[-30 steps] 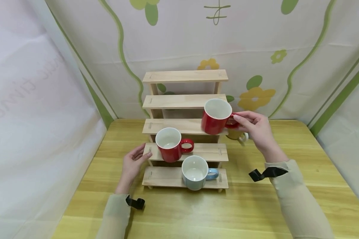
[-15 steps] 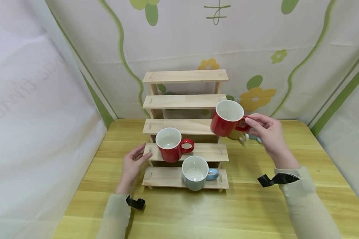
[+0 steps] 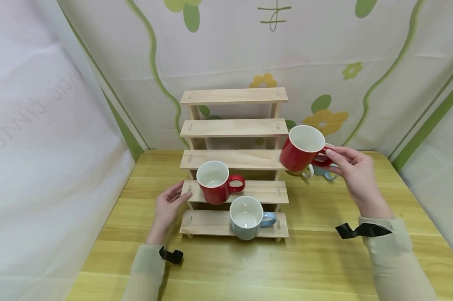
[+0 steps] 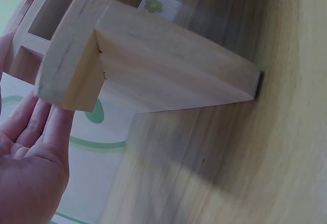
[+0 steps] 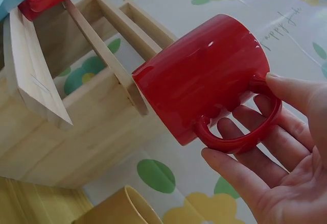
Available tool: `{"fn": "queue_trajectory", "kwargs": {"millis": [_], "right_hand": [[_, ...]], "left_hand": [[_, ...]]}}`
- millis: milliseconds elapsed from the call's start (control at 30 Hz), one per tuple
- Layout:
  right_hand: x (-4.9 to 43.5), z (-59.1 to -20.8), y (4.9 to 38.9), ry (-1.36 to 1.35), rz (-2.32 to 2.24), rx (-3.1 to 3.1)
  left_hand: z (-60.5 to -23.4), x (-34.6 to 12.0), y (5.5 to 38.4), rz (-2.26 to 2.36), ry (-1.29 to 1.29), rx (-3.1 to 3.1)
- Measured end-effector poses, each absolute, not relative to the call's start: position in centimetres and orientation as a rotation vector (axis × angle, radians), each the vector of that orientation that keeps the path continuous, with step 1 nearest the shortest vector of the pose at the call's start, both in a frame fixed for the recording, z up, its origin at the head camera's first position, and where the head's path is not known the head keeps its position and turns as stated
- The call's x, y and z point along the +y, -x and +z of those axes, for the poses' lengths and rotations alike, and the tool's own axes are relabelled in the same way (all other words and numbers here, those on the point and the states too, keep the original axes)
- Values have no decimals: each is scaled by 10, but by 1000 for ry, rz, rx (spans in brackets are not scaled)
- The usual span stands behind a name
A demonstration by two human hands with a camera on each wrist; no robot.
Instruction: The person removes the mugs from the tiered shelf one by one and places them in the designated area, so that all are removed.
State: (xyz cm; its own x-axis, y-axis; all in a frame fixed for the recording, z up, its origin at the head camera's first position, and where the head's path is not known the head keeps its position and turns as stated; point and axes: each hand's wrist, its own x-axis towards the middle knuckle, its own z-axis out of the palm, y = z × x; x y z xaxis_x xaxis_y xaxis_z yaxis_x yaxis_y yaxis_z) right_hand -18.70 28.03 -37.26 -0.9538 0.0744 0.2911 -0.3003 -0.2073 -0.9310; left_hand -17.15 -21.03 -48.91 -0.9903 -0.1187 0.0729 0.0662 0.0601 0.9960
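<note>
My right hand (image 3: 356, 177) pinches the handle of a red mug (image 3: 300, 154), thumb on top. This mug hangs upright in the air at the right end of the middle tier of a stepped wooden shelf (image 3: 234, 95). With my left hand (image 3: 167, 211) I grip the left end of the second tier from the bottom, thumb on the board; the left wrist view shows fingers (image 4: 53, 127) against the board's end. Another red mug (image 3: 216, 192) stands on that tier, handle to the right. On the bottom tier is a light blue mug (image 3: 244, 228) with a white inside.
Behind the held mug, partly hidden, a second light blue mug (image 3: 318, 169) stands on the wooden table (image 3: 324, 259). Beside it is a yellow mug (image 5: 116, 209), mostly hidden in the head view. A patterned white cloth (image 3: 226, 50) rises behind the shelf.
My right hand has carried the red mug to the right, from over the middle tier to beyond its right end. The left hand and the other mugs have not moved.
</note>
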Motion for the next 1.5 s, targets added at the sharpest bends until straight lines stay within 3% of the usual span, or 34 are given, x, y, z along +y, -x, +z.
{"fn": "queue_trajectory", "kwargs": {"millis": [1500], "right_hand": [[348,-356,191,46,2312,-1418]], "left_hand": [[-490,-211,172,-2060,-49,-2214]]}}
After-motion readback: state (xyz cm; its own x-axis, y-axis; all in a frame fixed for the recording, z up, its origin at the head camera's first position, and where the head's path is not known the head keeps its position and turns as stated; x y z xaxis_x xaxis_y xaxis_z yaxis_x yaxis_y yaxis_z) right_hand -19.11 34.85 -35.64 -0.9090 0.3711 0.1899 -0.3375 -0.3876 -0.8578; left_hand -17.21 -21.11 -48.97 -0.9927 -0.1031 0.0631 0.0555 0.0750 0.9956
